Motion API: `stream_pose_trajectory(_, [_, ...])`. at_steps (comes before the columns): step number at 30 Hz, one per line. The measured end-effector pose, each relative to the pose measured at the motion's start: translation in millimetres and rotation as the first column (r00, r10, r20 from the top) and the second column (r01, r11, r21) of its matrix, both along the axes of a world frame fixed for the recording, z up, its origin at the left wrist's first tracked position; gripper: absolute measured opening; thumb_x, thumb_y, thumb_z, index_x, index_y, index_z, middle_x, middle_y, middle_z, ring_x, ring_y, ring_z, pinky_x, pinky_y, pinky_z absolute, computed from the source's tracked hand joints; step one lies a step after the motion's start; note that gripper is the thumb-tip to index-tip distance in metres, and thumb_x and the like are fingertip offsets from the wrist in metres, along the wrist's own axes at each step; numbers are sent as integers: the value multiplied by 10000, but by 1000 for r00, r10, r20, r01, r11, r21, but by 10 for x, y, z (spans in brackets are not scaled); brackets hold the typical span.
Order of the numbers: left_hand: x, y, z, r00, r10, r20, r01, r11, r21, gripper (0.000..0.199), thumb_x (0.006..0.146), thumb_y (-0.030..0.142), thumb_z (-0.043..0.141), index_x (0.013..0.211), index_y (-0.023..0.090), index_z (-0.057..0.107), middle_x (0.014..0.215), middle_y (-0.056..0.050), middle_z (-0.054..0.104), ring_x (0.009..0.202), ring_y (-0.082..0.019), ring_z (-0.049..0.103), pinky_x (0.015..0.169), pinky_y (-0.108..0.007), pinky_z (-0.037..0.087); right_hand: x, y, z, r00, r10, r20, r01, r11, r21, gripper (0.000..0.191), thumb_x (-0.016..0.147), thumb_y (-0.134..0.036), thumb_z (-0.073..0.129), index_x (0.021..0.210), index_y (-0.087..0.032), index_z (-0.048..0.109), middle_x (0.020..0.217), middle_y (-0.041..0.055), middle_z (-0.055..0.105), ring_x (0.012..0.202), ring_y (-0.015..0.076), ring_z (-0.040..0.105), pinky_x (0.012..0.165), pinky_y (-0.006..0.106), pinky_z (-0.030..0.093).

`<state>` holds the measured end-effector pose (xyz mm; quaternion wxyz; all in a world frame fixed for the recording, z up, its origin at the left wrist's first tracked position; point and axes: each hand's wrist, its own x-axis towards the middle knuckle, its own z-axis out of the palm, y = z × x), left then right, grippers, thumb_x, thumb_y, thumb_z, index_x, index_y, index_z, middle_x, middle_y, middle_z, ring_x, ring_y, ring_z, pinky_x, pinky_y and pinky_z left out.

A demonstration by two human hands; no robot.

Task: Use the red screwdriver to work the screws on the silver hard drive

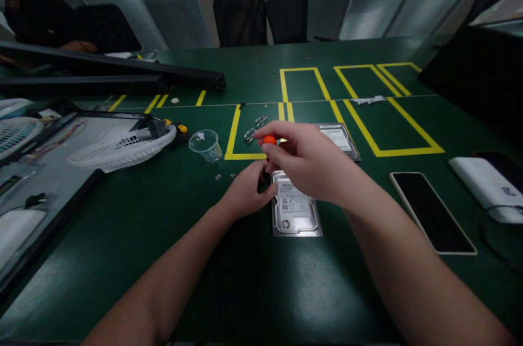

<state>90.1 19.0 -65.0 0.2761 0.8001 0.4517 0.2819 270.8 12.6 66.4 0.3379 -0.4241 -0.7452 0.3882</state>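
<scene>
A silver hard drive (296,210) with a white label lies flat on the green table in front of me. My right hand (302,152) is closed around the orange handle of a screwdriver (269,140), held upright over the drive's far left corner. The screwdriver's tip is hidden behind my fingers. My left hand (251,188) grips the left edge of the drive, thumb on its side and fingers curled at the far corner. Beyond my right wrist lies a second hard drive (339,138), partly covered by the hand.
Left of my hands stands a clear plastic cup (205,144), with several tiny screws (218,177) near it. Shiny metal parts (255,128) lie beyond. A phone (433,212) and white power bank (488,188) are at right. White fan grilles (122,149) lie left; a person sits far left.
</scene>
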Motion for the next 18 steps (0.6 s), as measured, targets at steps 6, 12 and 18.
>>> stream_pose_trajectory(6, [-7,-6,9,1000,-10,-22,10,1000,5,232,921,297,666,1126,197,620,1174,-118,688,1015,-271,677,863,-436,557,-5,-6,15,999,17,-34,-20,995,-100,293,1058,-257,493,1277,-166,665,1098,104,760,872,197,739,780,348,570])
stream_pose_trajectory(12, [3,5,-13,1000,-3,-3,3,1000,2,212,918,292,671,1100,194,622,1128,-104,698,983,-259,673,848,-418,553,-9,0,18,1000,-23,8,23,999,-29,146,1001,-284,589,1077,-196,677,933,57,744,786,194,706,698,340,520])
stream_pose_trajectory(18, [-7,13,-7,1000,-23,5,23,1000,-3,222,902,291,674,1089,188,613,1085,-106,717,962,-269,680,828,-415,546,-14,-4,23,998,-64,26,65,998,-19,89,911,-289,678,942,-214,642,654,-31,633,561,141,594,514,289,404])
